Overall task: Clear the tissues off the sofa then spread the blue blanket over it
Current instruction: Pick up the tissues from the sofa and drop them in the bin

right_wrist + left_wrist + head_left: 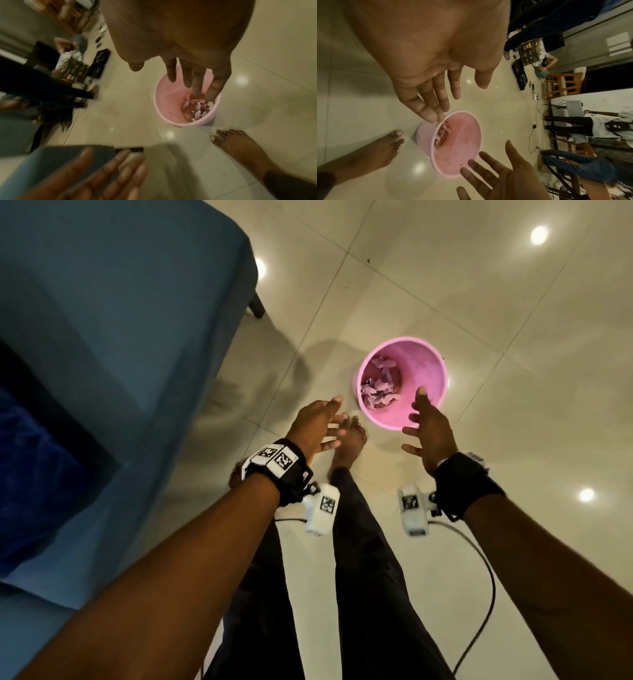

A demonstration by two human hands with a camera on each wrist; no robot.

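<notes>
A pink bin [421,361] stands on the tiled floor with crumpled tissues [378,392] inside; the bin [464,146] and bin [169,102] show in both wrist views. My left hand [318,419] hovers open just left of the bin, fingers spread, empty. My right hand [428,422] hovers open over the bin's near rim, palm facing the left hand, empty. The blue sofa [120,302] fills the left side, with the dark blue blanket [37,460] lying on it at the far left.
My bare foot [349,436] stands beside the bin, below the left hand. A sofa leg [257,306] sits near the corner. Cables [479,570] trail on the floor at right. People, chairs [563,85] and gear stand farther across the room.
</notes>
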